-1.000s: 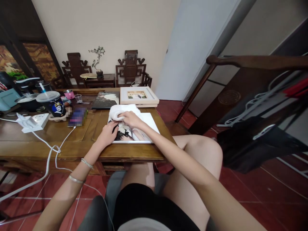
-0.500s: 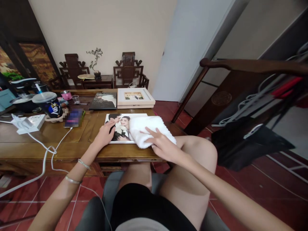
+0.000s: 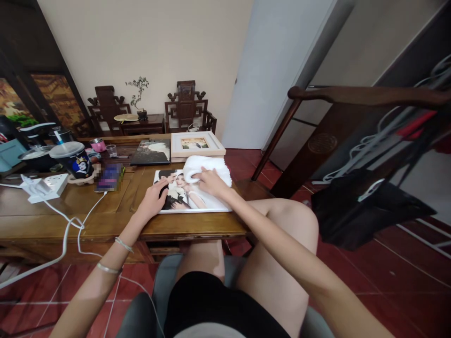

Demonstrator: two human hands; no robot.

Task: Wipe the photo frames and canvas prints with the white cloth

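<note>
A photo panel (image 3: 179,199) showing a couple in wedding clothes lies flat near the wooden table's front edge. My left hand (image 3: 154,196) rests on its left side with the fingers stretched over the picture, holding nothing. On the panel's upper right part is a folded white towel (image 3: 213,167), which hides that part of the picture. My right hand (image 3: 211,182) grips the towel's near side, its fingers pressed into the cloth against the panel.
Behind the panel lie a white framed picture (image 3: 197,142) and a dark photo panel (image 3: 151,151). At left stand a lidded cup (image 3: 73,159), a phone (image 3: 109,177) on a cable and a white power strip (image 3: 47,187). A wooden chair (image 3: 317,136) is at right.
My right hand has slid the towel away from me and slightly left, uncovering the panel's lower right part. My left hand stays on the panel's left side.
</note>
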